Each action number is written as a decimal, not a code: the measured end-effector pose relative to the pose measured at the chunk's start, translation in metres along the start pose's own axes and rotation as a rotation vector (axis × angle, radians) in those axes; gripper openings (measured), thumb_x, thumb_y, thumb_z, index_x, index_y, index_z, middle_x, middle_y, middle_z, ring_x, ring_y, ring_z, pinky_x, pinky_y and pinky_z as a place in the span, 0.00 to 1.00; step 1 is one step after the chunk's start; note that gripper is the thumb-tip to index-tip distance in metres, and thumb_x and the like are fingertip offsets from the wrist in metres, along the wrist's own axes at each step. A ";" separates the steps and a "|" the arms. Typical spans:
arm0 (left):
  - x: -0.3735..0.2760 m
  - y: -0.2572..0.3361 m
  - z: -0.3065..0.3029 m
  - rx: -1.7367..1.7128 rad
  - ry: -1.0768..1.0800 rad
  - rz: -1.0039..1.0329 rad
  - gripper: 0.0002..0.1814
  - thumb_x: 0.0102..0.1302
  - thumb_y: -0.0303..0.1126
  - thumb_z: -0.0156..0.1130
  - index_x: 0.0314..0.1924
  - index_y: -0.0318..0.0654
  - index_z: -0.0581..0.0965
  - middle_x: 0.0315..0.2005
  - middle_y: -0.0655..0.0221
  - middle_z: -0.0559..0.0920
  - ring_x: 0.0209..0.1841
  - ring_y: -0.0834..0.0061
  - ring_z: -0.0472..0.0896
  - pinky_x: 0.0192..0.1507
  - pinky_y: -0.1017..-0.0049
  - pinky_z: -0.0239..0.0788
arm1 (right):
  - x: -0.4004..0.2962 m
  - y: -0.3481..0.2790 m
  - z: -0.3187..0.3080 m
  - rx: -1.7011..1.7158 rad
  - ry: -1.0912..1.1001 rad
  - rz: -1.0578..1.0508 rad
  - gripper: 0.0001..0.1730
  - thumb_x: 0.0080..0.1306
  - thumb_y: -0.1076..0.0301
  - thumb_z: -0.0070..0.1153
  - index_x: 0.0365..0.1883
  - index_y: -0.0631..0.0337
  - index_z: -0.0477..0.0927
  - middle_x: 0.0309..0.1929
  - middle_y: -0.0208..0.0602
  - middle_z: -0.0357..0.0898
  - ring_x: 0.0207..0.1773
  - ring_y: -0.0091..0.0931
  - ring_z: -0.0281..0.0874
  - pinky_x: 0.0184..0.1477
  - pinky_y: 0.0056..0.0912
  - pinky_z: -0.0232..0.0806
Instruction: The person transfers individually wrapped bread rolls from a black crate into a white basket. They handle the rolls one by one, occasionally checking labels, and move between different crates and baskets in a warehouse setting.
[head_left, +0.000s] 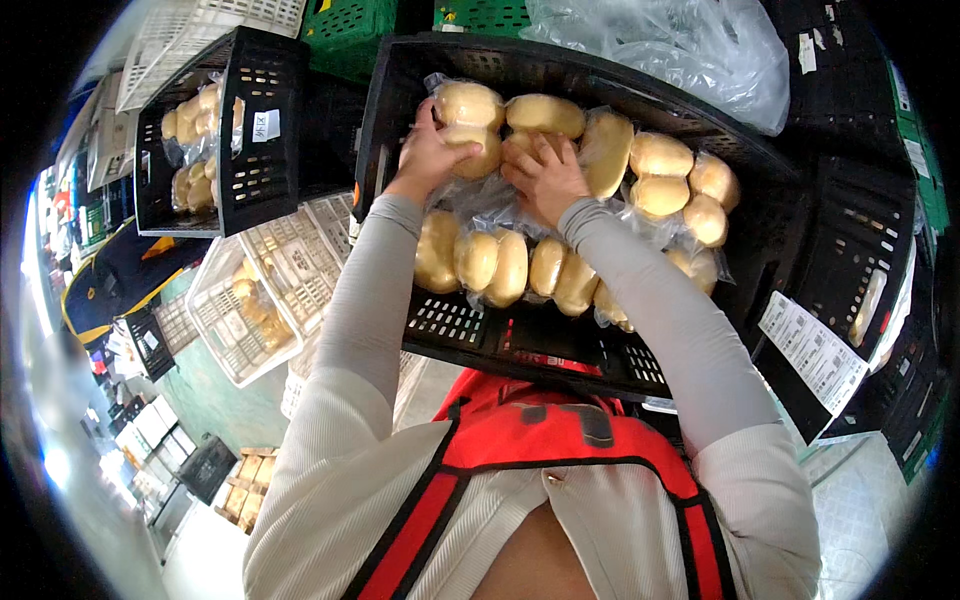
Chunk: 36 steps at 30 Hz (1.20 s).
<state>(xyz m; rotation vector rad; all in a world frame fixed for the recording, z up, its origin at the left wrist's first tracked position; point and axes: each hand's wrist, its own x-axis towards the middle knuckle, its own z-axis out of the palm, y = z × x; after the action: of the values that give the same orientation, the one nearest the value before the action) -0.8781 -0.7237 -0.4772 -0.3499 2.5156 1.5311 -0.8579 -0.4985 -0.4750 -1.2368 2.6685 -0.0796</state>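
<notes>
A black plastic crate (457, 341) in front of me holds two rows of pale yellow potatoes, apparently peeled, in clear plastic bags. At the back left corner, my left hand (429, 159) grips a bag of potatoes (469, 105), thumb on its near side and fingers along its left. Just to the right, my right hand (546, 176) lies over another bag of potatoes (545, 114) with fingers spread; its palm side is hidden. Further right in the back row is a bag with one long potato (607, 154). My right forearm covers part of the front row (491, 262).
To the left, a smaller black crate (262, 172) with a label holds more bagged potatoes. Below it stands a white crate (247, 360) with potatoes inside. A clear plastic sheet (675, 52) lies behind the main crate. Printed label sheets (814, 352) hang at the right.
</notes>
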 end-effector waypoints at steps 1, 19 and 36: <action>0.000 -0.002 0.000 -0.047 0.000 -0.035 0.50 0.43 0.35 0.77 0.64 0.40 0.58 0.51 0.55 0.77 0.53 0.62 0.76 0.54 0.68 0.67 | -0.001 0.001 -0.002 0.006 0.023 -0.012 0.27 0.61 0.53 0.50 0.61 0.39 0.70 0.69 0.25 0.56 0.72 0.39 0.48 0.68 0.61 0.42; -0.008 -0.002 0.000 -0.534 -0.117 -0.350 0.44 0.54 0.38 0.70 0.68 0.41 0.58 0.57 0.60 0.73 0.58 0.69 0.71 0.58 0.71 0.62 | -0.029 0.006 -0.011 0.126 0.236 0.072 0.24 0.57 0.66 0.53 0.54 0.45 0.74 0.65 0.30 0.63 0.67 0.38 0.58 0.67 0.50 0.51; -0.102 0.026 0.048 0.732 0.053 0.017 0.46 0.54 0.48 0.66 0.67 0.36 0.56 0.69 0.54 0.49 0.68 0.45 0.50 0.67 0.54 0.46 | -0.156 -0.052 0.009 0.365 -0.338 -0.183 0.30 0.58 0.66 0.50 0.62 0.53 0.69 0.72 0.39 0.50 0.75 0.35 0.41 0.73 0.44 0.38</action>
<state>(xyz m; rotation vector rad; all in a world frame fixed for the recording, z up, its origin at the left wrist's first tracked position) -0.7869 -0.6584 -0.4497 -0.2506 2.8887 0.5195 -0.7186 -0.4135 -0.4525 -1.2399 2.1338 -0.3369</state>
